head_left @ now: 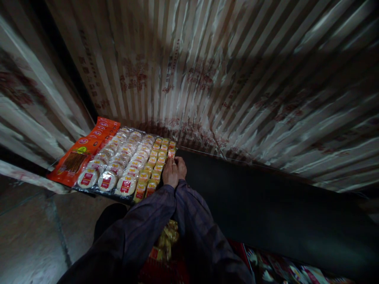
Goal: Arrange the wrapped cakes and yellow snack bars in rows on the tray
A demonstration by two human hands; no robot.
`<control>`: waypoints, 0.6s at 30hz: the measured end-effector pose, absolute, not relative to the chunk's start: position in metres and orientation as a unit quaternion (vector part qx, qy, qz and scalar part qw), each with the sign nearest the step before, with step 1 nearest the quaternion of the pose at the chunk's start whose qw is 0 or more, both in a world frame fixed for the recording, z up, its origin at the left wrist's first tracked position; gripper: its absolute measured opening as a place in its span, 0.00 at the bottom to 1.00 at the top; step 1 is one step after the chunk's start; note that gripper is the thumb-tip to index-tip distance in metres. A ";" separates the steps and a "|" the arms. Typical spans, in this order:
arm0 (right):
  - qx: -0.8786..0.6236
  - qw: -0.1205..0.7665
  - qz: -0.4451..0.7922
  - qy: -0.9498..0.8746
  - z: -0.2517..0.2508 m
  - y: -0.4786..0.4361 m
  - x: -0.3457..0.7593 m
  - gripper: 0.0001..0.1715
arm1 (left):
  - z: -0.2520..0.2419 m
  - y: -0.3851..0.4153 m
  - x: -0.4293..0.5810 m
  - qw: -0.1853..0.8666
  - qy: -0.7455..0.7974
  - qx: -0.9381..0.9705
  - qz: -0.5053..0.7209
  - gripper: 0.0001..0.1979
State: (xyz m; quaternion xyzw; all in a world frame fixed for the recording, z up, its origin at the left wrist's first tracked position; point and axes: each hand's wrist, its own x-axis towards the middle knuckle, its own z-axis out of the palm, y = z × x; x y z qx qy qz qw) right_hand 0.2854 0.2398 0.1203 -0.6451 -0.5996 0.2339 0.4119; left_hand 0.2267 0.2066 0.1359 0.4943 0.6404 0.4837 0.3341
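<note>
Close together at the front end of the rightmost short row of small yellow wrapped snack packets [171, 153] are my left hand [170, 173] and my right hand [181, 168]. The fingers of both are bent and pressed inward, with the fingertips at the packets. Whatever lies between them is hidden. Longer rows of the same yellow packets [152, 159] run along the left of my hands. Further left stand rows of round pale cakes [126, 185] in clear wrap with red labels, then orange snack bags [79, 154] overlapping in a line.
A black shelf surface [266, 205] stretches to the right. Striped, printed plastic sheeting [207, 79] hangs behind it. Below my forearms lie loose yellow packets [168, 236] in a red container. More packaged goods [284, 268] sit at the lower right. Tiled floor [32, 228] shows at left.
</note>
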 end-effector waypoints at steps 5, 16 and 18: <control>-0.651 0.388 0.273 -0.593 0.123 0.240 0.287 0.14 | 0.135 0.209 0.229 0.321 0.646 0.509 0.470 0.23; -0.608 0.463 0.425 -0.485 0.117 0.216 0.294 0.17 | 0.149 0.166 0.233 0.347 0.660 0.489 0.453 0.23; -0.605 0.478 0.434 -0.466 0.115 0.205 0.291 0.17 | 0.147 0.150 0.232 0.350 0.653 0.492 0.457 0.22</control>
